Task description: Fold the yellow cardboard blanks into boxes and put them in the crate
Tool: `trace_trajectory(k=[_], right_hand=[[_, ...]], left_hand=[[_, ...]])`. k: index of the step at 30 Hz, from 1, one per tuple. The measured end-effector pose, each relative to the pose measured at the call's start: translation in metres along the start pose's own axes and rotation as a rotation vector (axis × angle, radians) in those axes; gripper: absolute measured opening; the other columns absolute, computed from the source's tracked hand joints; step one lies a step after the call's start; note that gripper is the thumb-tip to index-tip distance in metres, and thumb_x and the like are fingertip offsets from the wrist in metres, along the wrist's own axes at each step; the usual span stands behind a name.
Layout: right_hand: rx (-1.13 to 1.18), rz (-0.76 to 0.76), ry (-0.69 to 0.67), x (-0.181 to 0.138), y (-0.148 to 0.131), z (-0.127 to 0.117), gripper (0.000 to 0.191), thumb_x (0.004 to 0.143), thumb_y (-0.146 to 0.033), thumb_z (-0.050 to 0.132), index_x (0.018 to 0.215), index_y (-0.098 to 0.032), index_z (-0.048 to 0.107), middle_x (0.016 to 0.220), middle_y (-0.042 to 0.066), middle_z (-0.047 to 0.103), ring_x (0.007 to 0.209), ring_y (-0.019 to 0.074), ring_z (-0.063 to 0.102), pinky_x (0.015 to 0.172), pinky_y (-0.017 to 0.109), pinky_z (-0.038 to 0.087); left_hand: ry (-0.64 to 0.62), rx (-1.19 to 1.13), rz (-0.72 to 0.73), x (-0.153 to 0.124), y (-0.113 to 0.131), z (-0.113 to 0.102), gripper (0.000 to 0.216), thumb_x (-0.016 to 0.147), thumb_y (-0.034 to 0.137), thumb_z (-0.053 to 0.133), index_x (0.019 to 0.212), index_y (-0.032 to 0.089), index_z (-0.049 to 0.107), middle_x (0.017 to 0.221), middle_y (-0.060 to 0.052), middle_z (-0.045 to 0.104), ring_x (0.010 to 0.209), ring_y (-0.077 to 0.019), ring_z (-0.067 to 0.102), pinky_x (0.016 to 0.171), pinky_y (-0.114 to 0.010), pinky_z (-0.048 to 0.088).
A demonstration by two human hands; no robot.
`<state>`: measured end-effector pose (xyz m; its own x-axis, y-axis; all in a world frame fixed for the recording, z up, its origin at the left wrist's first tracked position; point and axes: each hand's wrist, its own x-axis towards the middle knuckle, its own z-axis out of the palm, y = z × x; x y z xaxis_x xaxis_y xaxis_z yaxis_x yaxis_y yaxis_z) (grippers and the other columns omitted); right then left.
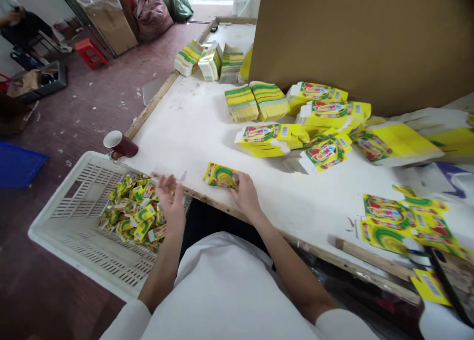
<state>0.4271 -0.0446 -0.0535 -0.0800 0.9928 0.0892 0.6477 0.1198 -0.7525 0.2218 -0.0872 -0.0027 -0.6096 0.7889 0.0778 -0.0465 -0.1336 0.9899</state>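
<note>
My right hand [245,194] rests on the white table [192,127] near its front edge, fingers curled on a small yellow-and-green packet [219,175] lying flat there. My left hand [171,197] hovers palm up over the edge of a white slatted crate [74,191], its fingers spread and nothing in it. The crate holds a heap of small yellow-green sachets [135,211].
A dark red mug [120,144] lies at the table's left edge. Flat yellow cartons [326,112] and bundled stacks [255,100] cover the far table before a large brown cardboard sheet [363,38]. More flat packets [403,221] and a phone [454,276] lie at right.
</note>
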Motion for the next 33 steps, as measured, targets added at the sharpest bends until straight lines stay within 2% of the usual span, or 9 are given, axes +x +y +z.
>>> trace_trajectory(k=[3, 7, 10, 13, 18, 23, 26, 29, 33], right_hand=[[0.272, 0.05, 0.037, -0.005, -0.008, -0.01, 0.052, 0.072, -0.014, 0.068, 0.121, -0.021, 0.05, 0.094, 0.003, 0.061, 0.082, 0.0216, 0.06, 0.078, 0.039, 0.055], [0.568, 0.031, -0.045, -0.012, -0.025, -0.018, 0.057, 0.069, -0.017, 0.073, 0.12, -0.025, 0.048, 0.088, -0.002, 0.058, 0.075, 0.0165, 0.059, 0.07, 0.031, 0.053], [0.601, -0.034, -0.093, -0.018, -0.036, -0.019, 0.053, 0.072, -0.014, 0.069, 0.12, -0.026, 0.051, 0.093, 0.0, 0.06, 0.076, 0.016, 0.06, 0.069, 0.03, 0.052], [0.552, -0.115, -0.063, -0.023, -0.045, -0.02, 0.042, 0.077, -0.013, 0.065, 0.116, -0.025, 0.057, 0.101, 0.004, 0.062, 0.084, 0.0184, 0.061, 0.073, 0.033, 0.053], [0.609, -0.189, -0.154, -0.024, -0.059, -0.026, 0.037, 0.082, -0.022, 0.069, 0.119, -0.024, 0.06, 0.107, 0.007, 0.066, 0.094, 0.0218, 0.063, 0.083, 0.037, 0.053], [0.683, -0.052, -0.247, -0.019, -0.054, -0.016, 0.049, 0.077, -0.034, 0.077, 0.122, -0.023, 0.06, 0.108, 0.007, 0.068, 0.089, 0.0214, 0.062, 0.079, 0.035, 0.052], [0.752, 0.051, -0.185, -0.016, -0.043, -0.008, 0.048, 0.075, -0.038, 0.079, 0.117, -0.023, 0.062, 0.096, 0.004, 0.068, 0.08, 0.0194, 0.061, 0.073, 0.033, 0.051], [0.776, 0.055, -0.088, -0.015, -0.036, -0.01, 0.042, 0.081, -0.037, 0.073, 0.119, -0.024, 0.062, 0.108, 0.007, 0.069, 0.087, 0.0199, 0.063, 0.079, 0.035, 0.053], [0.727, 0.039, -0.007, -0.013, -0.036, -0.02, 0.027, 0.089, -0.039, 0.063, 0.111, -0.025, 0.066, 0.106, 0.007, 0.07, 0.093, 0.0219, 0.066, 0.084, 0.037, 0.055]], left_hand=[[-0.098, -0.152, -0.162, -0.019, -0.015, 0.033, 0.058, 0.076, 0.046, 0.081, 0.124, 0.03, 0.052, 0.125, -0.008, 0.061, 0.119, -0.0218, 0.059, 0.101, -0.038, 0.049], [-0.234, -0.341, -0.372, -0.028, -0.017, 0.064, 0.058, 0.071, 0.054, 0.081, 0.115, 0.023, 0.061, 0.118, -0.01, 0.067, 0.11, -0.0239, 0.066, 0.096, -0.039, 0.053], [-0.324, -0.522, -0.502, -0.024, -0.009, 0.081, 0.054, 0.075, 0.063, 0.072, 0.106, 0.02, 0.067, 0.112, -0.012, 0.071, 0.106, -0.0274, 0.068, 0.094, -0.042, 0.054], [-0.256, -0.617, -0.506, -0.015, 0.001, 0.092, 0.053, 0.082, 0.069, 0.058, 0.096, 0.018, 0.069, 0.09, -0.009, 0.072, 0.089, -0.0249, 0.071, 0.089, -0.044, 0.055], [-0.15, -0.731, -0.571, -0.005, 0.014, 0.097, 0.056, 0.086, 0.071, 0.049, 0.075, 0.018, 0.06, 0.065, 0.0, 0.056, 0.06, -0.0145, 0.059, 0.072, -0.033, 0.055], [-0.043, -0.62, -0.624, -0.007, 0.013, 0.098, 0.053, 0.091, 0.067, 0.048, 0.072, 0.018, 0.057, 0.062, 0.002, 0.051, 0.053, -0.0102, 0.05, 0.057, -0.024, 0.046], [-0.059, -0.559, -0.586, -0.013, 0.006, 0.097, 0.054, 0.084, 0.072, 0.056, 0.079, 0.018, 0.062, 0.068, 0.001, 0.057, 0.061, -0.0114, 0.056, 0.066, -0.026, 0.05], [-0.179, -0.511, -0.539, -0.02, 0.003, 0.094, 0.061, 0.073, 0.078, 0.064, 0.089, 0.019, 0.067, 0.088, -0.004, 0.069, 0.081, -0.0179, 0.065, 0.08, -0.033, 0.054], [-0.213, -0.425, -0.438, -0.022, -0.002, 0.09, 0.044, 0.062, 0.052, 0.088, 0.087, 0.019, 0.071, 0.091, -0.003, 0.073, 0.084, -0.0164, 0.067, 0.082, -0.029, 0.053]])
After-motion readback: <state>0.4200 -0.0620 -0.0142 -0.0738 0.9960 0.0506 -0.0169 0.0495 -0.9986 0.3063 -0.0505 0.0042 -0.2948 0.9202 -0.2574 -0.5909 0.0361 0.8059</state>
